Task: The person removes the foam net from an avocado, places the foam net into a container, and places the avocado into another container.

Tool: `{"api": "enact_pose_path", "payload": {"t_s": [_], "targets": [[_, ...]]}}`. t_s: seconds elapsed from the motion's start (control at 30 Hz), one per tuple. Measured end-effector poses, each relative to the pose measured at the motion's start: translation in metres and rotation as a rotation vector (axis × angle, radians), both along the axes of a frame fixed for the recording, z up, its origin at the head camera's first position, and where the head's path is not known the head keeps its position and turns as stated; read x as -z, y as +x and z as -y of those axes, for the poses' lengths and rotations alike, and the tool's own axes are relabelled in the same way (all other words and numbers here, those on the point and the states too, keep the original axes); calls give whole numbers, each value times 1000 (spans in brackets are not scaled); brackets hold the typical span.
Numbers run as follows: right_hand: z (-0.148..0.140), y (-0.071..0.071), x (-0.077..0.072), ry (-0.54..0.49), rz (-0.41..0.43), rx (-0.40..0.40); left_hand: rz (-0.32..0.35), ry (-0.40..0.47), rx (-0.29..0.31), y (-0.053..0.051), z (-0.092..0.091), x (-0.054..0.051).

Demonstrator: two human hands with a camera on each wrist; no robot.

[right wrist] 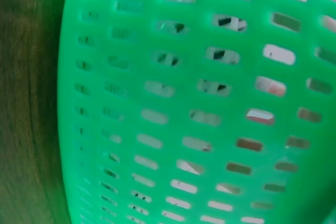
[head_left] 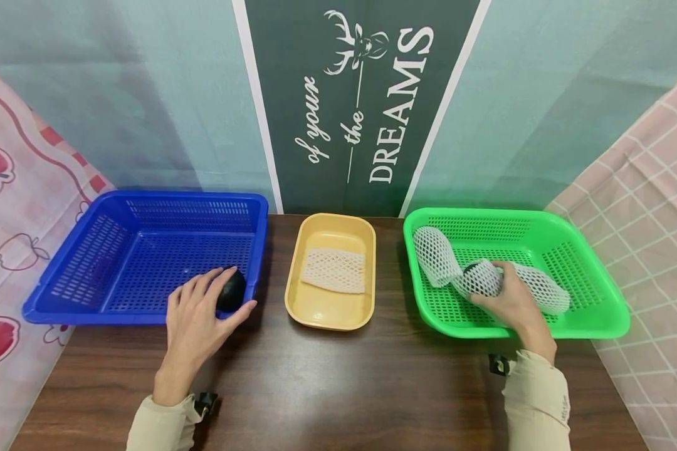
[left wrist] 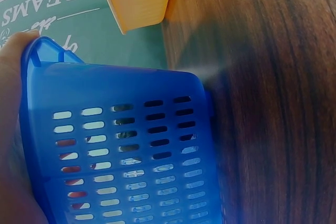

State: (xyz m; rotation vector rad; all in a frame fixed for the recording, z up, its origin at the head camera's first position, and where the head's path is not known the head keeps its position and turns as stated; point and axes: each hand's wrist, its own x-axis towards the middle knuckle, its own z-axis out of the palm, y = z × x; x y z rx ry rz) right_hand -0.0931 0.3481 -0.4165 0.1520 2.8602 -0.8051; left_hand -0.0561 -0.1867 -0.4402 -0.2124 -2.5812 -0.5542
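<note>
At the near right corner of the blue basket [head_left: 146, 318], my left hand [head_left: 197, 307] has its fingers curled over a smooth black rounded object [head_left: 232, 292]. The thumb lies by the basket's rim. My right hand [head_left: 510, 300] reaches into the green basket [head_left: 598, 313] and grips a dark object in a white foam net sleeve [head_left: 483, 279]. Two more white net-sleeved pieces lie there, one at the left [head_left: 433, 255] and one at the right [head_left: 544, 289]. The wrist views mostly show the blue basket wall [left wrist: 121, 145] and the green basket wall [right wrist: 173, 103]; both held objects are hidden there.
Between the baskets stands a yellow tray [head_left: 330, 319] with a flat foam net sleeve [head_left: 334, 270] in it. All stand on a dark wooden table [head_left: 338, 388]. A printed cloth [head_left: 338, 175] hangs behind, with patterned cloths at both sides.
</note>
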Motion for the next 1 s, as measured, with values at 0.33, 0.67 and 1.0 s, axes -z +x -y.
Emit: {"api": "enact_pose_path", "payload": {"t_s": [0.33, 0.67, 1.0], "targets": [[0, 5, -9, 12, -56, 30, -2, -1, 0, 1, -1, -1], [3, 12, -19, 7, -99, 71, -1, -3, 7, 0, 0, 0], [11, 20, -28, 9, -167, 93, 31, 5, 9, 2, 0, -1]]}}
